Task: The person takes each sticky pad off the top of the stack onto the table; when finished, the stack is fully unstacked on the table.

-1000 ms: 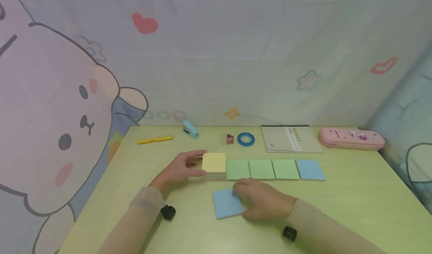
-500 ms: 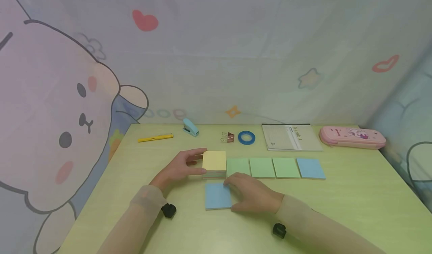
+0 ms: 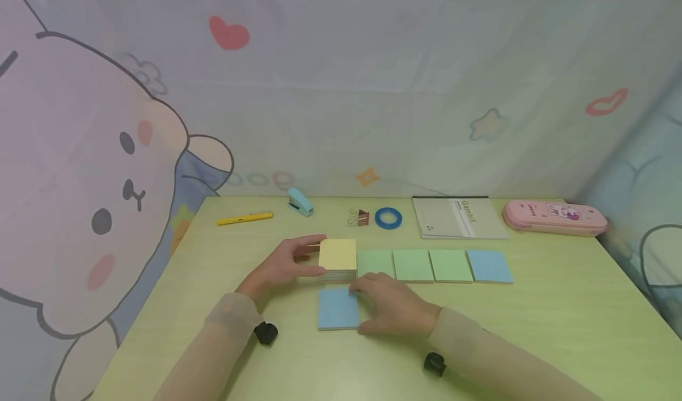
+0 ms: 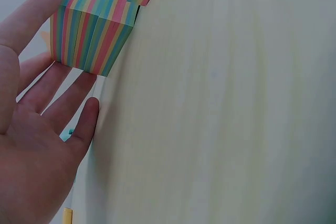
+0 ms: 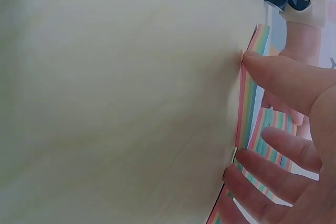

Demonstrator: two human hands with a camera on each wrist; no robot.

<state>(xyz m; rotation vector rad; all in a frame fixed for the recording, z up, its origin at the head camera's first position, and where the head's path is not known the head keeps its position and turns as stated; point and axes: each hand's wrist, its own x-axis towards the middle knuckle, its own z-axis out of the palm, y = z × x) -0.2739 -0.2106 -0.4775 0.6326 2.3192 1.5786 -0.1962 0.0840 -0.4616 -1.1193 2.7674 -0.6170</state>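
Note:
A tall stack of square sticky note pads [image 3: 338,254], yellow on top, stands left of centre in the head view. My left hand [image 3: 282,265] holds its left side, thumb at the front corner and fingers toward the back. Striped pink, yellow, green and blue layers of the stack [image 4: 92,35] show in the left wrist view. In front of it a thin blue-topped sticky note pad [image 3: 335,310] lies squarely on the table. My right hand [image 3: 396,306] pinches that pad's right side, thumb near and fingertips at the far edge. The right wrist view shows the thumb on its striped edge [image 5: 247,103].
Three green pads [image 3: 412,265] and a blue pad [image 3: 490,266] run in a row right of the stack. Behind are a yellow pen [image 3: 244,218], stapler [image 3: 301,202], binder clip [image 3: 359,217], blue tape roll [image 3: 388,218], notebook [image 3: 444,217] and pink pencil case [image 3: 554,217].
My right hand has slid the blue pad leftward and slightly away from me, turning it straight, to a spot in front of the stack. The left hand stays at the stack.

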